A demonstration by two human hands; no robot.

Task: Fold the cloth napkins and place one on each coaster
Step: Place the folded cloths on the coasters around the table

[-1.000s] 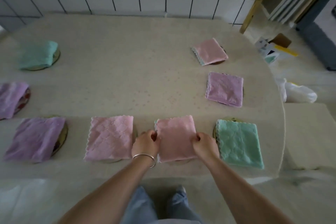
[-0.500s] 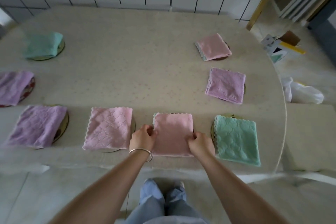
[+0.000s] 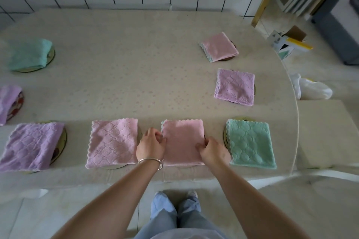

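Item, nearest the table's front edge: one salmon-pink folded terry napkin (image 3: pixel 182 141), square, lying flat over a coaster of which only a thin sliver shows at its near edge. The left hand (image 3: pixel 150 146), silver bangle at the wrist, pinches the napkin's left edge with curled fingers; the right hand (image 3: pixel 212 151) pinches its right edge likewise. Risk: a tug from either hand could drag the folded layers apart or slide the napkin off centre, since the coaster beneath is almost wholly hidden and cannot guide the placing. Left of this napkin, just beside the left hand: a pale pink quilted napkin (image 3: pixel 113 141) on its coaster, liable to be brushed askew by that wrist. Further left: a lilac napkin (image 3: pixel 32 145) overhanging a dark-rimmed coaster. Right of the held napkin: a mint-green embossed napkin (image 3: pixel 251 142), its coaster's rim showing at its left. Beyond that one: a lilac square napkin (image 3: pixel 235 87); further beyond: a pink napkin with scalloped edge (image 3: pixel 219 46). Far left of the held napkin: a loosely folded mint napkin (image 3: pixel 29 54) and a lilac one (image 3: pixel 8 101), both rumpled; these may want refolding.
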